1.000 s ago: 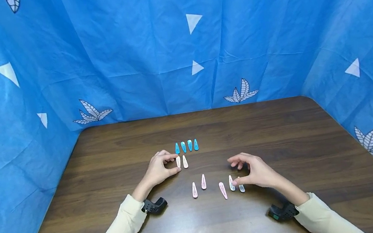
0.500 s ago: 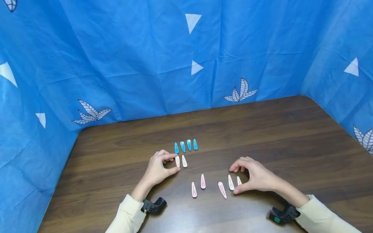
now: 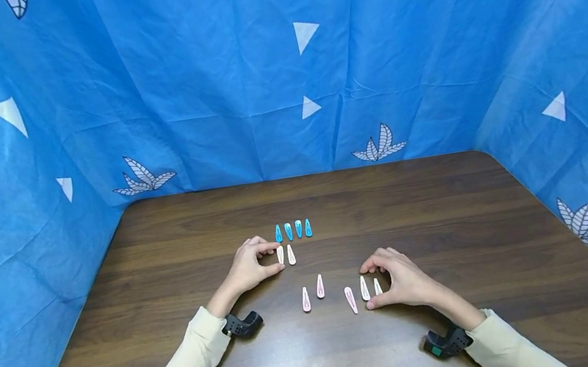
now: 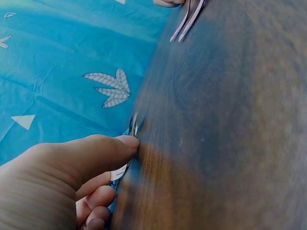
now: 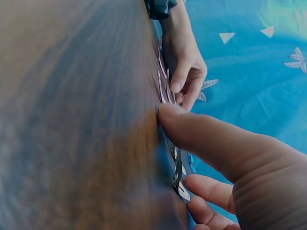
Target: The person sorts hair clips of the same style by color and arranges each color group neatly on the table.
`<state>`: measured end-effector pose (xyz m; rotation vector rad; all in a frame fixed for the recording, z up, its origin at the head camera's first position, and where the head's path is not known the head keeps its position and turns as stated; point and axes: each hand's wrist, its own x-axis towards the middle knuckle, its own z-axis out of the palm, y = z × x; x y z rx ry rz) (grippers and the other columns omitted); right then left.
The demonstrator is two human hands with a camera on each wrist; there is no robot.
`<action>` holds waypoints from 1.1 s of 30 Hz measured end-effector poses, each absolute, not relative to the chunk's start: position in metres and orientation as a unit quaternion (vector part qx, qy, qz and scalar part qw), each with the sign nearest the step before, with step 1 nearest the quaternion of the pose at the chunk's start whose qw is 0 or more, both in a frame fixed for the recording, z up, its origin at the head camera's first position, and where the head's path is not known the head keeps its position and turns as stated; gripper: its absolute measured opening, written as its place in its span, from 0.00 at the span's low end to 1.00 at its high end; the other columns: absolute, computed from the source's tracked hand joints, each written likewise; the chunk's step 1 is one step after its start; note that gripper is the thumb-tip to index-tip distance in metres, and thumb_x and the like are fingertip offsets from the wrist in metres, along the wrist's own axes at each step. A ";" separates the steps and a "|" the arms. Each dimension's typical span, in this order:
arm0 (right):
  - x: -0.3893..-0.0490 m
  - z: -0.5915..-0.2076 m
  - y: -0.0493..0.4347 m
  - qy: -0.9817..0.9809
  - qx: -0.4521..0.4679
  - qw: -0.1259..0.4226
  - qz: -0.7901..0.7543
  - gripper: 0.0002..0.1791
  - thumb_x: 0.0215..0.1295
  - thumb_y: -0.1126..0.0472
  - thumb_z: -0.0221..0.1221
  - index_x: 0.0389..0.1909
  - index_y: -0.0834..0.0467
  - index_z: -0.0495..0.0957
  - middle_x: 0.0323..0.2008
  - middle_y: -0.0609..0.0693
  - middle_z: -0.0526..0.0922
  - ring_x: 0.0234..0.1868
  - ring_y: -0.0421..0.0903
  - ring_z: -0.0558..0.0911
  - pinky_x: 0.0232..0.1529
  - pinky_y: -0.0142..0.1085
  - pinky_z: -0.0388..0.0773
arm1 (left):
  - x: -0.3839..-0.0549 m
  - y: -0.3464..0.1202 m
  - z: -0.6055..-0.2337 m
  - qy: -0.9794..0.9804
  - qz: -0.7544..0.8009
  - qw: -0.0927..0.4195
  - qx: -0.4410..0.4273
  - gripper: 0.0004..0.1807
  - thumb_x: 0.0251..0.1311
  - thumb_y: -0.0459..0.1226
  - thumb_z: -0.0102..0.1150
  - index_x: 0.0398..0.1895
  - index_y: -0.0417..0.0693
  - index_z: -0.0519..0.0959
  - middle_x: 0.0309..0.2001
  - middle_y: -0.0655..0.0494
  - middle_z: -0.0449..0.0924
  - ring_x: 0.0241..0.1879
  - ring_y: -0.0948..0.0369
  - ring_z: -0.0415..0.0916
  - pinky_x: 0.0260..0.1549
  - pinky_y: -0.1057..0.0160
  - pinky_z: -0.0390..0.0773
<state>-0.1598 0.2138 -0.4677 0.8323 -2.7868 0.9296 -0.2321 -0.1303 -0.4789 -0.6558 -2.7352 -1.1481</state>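
My left hand (image 3: 248, 269) has thumb and index finger at the two ends of a white snap hair clip (image 3: 280, 255), which lies flat on the table. Just right of that is a second white clip (image 3: 291, 254). At the lower right, my right hand (image 3: 406, 278) curls thumb and index finger about the ends of another white clip (image 3: 364, 288). One more white clip (image 3: 377, 286) lies inside the curve of that hand, partly hidden by it. In the right wrist view, the thumb (image 5: 211, 136) covers part of the clips behind it.
Several blue clips (image 3: 298, 229) form a row behind the white ones. Two pink clips (image 3: 305, 300) (image 3: 319, 286) lie between the hands, and a third pink clip (image 3: 351, 300) is left of my right hand. Blue cloth (image 3: 276, 71) hangs around the wooden table (image 3: 208, 223).
My right hand has shifted slightly left and lower, its thumb and index finger coming round the white clip's ends. My left hand stays at its white clip.
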 end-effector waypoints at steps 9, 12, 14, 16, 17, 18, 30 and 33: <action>-0.159 -0.467 0.212 -0.913 0.270 0.042 0.304 0.26 0.35 0.47 0.79 0.38 0.45 0.80 0.34 0.36 0.75 0.40 0.36 0.70 0.44 0.37 0.64 | -0.231 -0.130 -0.478 -0.898 -0.378 0.055 -0.219 0.23 0.44 0.38 0.76 0.48 0.44 0.85 0.33 0.58 0.77 0.37 0.62 0.70 0.39 0.65 0.70; -0.159 -0.467 0.213 -0.914 0.268 0.040 0.303 0.26 0.35 0.48 0.79 0.38 0.45 0.80 0.34 0.36 0.75 0.41 0.37 0.70 0.44 0.37 0.64 | -0.231 -0.130 -0.477 -0.898 -0.378 0.056 -0.219 0.23 0.44 0.38 0.76 0.47 0.44 0.85 0.33 0.58 0.77 0.37 0.61 0.70 0.39 0.65 0.71; -0.159 -0.466 0.213 -0.915 0.266 0.038 0.303 0.25 0.36 0.48 0.78 0.38 0.45 0.80 0.34 0.36 0.75 0.41 0.37 0.70 0.44 0.37 0.64 | -0.231 -0.130 -0.476 -0.898 -0.379 0.054 -0.218 0.24 0.44 0.38 0.76 0.48 0.44 0.85 0.33 0.58 0.77 0.37 0.61 0.70 0.39 0.65 0.70; -0.159 -0.466 0.213 -0.916 0.263 0.034 0.302 0.25 0.36 0.48 0.78 0.38 0.44 0.80 0.35 0.36 0.75 0.41 0.36 0.70 0.45 0.37 0.64 | -0.230 -0.130 -0.475 -0.898 -0.380 0.051 -0.218 0.24 0.44 0.38 0.76 0.48 0.44 0.85 0.33 0.58 0.77 0.37 0.61 0.70 0.39 0.64 0.70; -0.158 -0.466 0.213 -0.916 0.262 0.032 0.303 0.25 0.36 0.48 0.79 0.38 0.44 0.81 0.35 0.36 0.75 0.41 0.37 0.71 0.45 0.37 0.64 | -0.230 -0.130 -0.475 -0.898 -0.380 0.050 -0.217 0.24 0.44 0.38 0.76 0.48 0.44 0.85 0.33 0.58 0.77 0.37 0.61 0.69 0.39 0.64 0.70; -0.158 -0.465 0.213 -0.916 0.261 0.030 0.303 0.25 0.36 0.48 0.78 0.38 0.44 0.81 0.35 0.36 0.75 0.41 0.37 0.71 0.45 0.38 0.64 | -0.229 -0.130 -0.475 -0.898 -0.381 0.049 -0.217 0.24 0.44 0.38 0.76 0.48 0.43 0.85 0.33 0.58 0.77 0.37 0.61 0.69 0.39 0.64 0.70; -0.158 -0.463 0.213 -0.916 0.259 0.023 0.305 0.25 0.36 0.49 0.78 0.40 0.44 0.81 0.35 0.37 0.75 0.41 0.37 0.70 0.46 0.39 0.64 | -0.231 -0.130 -0.477 -0.898 -0.381 0.050 -0.215 0.23 0.44 0.38 0.76 0.48 0.45 0.85 0.33 0.59 0.77 0.37 0.62 0.69 0.39 0.64 0.70; -0.158 -0.462 0.213 -0.916 0.258 0.022 0.307 0.25 0.36 0.49 0.78 0.40 0.44 0.81 0.35 0.37 0.75 0.41 0.37 0.70 0.46 0.39 0.64 | -0.231 -0.130 -0.477 -0.897 -0.384 0.049 -0.215 0.23 0.44 0.38 0.76 0.48 0.45 0.85 0.33 0.59 0.77 0.37 0.62 0.69 0.39 0.64 0.70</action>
